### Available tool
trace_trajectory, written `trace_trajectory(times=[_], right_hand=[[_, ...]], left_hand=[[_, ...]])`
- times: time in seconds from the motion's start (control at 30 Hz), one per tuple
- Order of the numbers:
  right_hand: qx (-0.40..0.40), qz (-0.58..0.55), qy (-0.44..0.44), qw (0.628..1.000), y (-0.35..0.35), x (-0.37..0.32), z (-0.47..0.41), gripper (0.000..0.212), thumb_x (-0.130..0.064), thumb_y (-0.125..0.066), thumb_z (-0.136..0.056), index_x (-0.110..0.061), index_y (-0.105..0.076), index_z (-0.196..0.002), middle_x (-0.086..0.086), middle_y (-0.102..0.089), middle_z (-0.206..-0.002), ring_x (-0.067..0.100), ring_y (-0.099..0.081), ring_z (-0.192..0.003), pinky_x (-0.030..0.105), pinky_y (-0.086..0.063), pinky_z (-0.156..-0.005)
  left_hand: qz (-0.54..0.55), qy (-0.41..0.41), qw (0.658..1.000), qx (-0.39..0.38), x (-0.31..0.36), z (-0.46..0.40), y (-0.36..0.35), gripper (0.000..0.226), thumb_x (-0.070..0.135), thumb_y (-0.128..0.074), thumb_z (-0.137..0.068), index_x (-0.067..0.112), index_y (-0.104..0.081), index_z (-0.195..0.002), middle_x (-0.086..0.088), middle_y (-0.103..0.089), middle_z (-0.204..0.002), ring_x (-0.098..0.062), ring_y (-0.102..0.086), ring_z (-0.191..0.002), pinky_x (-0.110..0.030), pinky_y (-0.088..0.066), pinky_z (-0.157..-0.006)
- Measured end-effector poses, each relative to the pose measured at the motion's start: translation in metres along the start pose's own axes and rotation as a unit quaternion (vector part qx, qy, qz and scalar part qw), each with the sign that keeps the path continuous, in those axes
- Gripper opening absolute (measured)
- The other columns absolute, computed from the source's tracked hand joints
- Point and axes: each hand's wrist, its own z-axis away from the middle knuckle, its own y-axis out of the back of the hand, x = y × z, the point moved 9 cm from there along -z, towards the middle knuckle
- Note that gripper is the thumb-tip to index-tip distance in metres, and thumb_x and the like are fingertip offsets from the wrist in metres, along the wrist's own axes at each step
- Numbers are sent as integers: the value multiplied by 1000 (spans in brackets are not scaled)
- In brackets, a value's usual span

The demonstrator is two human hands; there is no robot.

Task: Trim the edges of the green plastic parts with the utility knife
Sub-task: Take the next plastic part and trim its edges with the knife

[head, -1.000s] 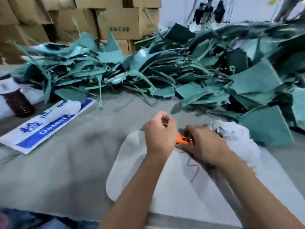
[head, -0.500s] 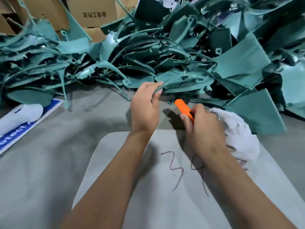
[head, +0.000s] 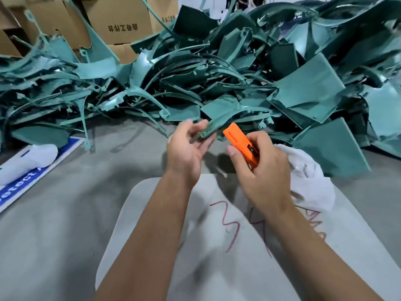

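A grey table (head: 71,216) is carrying everything. At its left edge a white handheld device (head: 28,160) is lying on a blue-and-white sign (head: 26,181). Brown cardboard boxes (head: 121,18) are standing behind, and a heap of green plastic parts (head: 238,79) is spreading across the far side from left to right. Nearest the person, a pale grey mat (head: 152,246) with red scrawls is lying under both forearms, and a white rag (head: 308,181) is bunching at its right.

The left hand (head: 186,148) is reaching with fingers loosely spread, fingertips touching the near edge of one green plastic part (head: 219,117) at the foot of the heap; whether it is gripping it I cannot tell. The right hand (head: 260,170) is clamping an orange utility knife (head: 240,142), tip pointing up toward that part.

Against half a second ago, the left hand has turned palm-up under the part, and the knife is standing closer to it.
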Motion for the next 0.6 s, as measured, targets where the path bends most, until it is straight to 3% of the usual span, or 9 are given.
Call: trace_trajectory(times=[0.03,0.1,0.17,0.2,0.3,0.37,0.5,0.6], right_hand=[[22,-22,11,999,5,-4,0,23,-38,-67,-100,-19,-55,-98,-17,-48,-70,6,-48,-60,27,-37,-60],[63,-76,32,995,16,-11,2,21,-33,-65,-101,-16,-53,-96,-16,-44,-70,7,-45,-59,21,-33,-58],[83,-115,43,989,23,-14,3,13,-27,-57,-103,-18,-50,-98,-11,-43,-71,9,-43,-61,21,-33,-60],[88,-126,47,987,25,-14,4,9,-25,-52,-103,-20,-48,-98,-8,-44,-73,11,-44,-64,23,-34,-61],[119,-132,62,982,33,-15,4,13,-22,-43,-104,-12,-49,-98,8,-48,-83,28,-47,-72,38,-40,-66],[149,-117,76,979,39,-17,5,22,-30,-40,-107,-11,-51,-103,12,-48,-94,31,-49,-80,35,-41,-72],[156,-92,59,982,35,-16,6,32,-38,-39,-111,-10,-53,-108,13,-51,-94,31,-51,-83,37,-42,-75],[160,-92,14,983,34,-3,6,29,-35,-46,-109,-8,-54,-102,11,-51,-84,31,-49,-74,41,-42,-69]], left_hand=[[10,12,999,43,-2,-4,7,8,5,-64,-98,-1,-59,-98,-20,-71,-104,-35,-75,-97,-47,-60,-92],[-39,25,995,92,-6,-12,13,30,-6,-69,-91,3,-53,-114,-24,-67,-113,-27,-76,-86,-33,-64,-76],[-46,91,992,71,-18,-17,4,48,-17,-62,-89,-5,-49,-134,-26,-67,-117,-26,-73,-84,-25,-61,-61],[-47,133,989,35,-24,-15,-5,50,-18,-58,-89,-8,-50,-138,-25,-69,-115,-28,-73,-87,-27,-61,-61],[-89,125,986,-69,-17,-11,-24,52,-23,-51,-87,-2,-57,-134,-22,-71,-121,-37,-71,-107,-38,-64,-73],[-105,68,986,-109,-4,-7,-30,55,-27,-49,-86,-1,-57,-133,-23,-69,-126,-41,-69,-112,-41,-64,-76],[-141,15,986,-91,9,7,-30,55,-30,-48,-84,-1,-58,-129,-21,-69,-127,-36,-69,-112,-41,-64,-79],[-142,13,989,-31,13,13,-12,41,-24,-50,-85,-1,-63,-117,-19,-75,-108,-29,-75,-87,-37,-63,-67]])
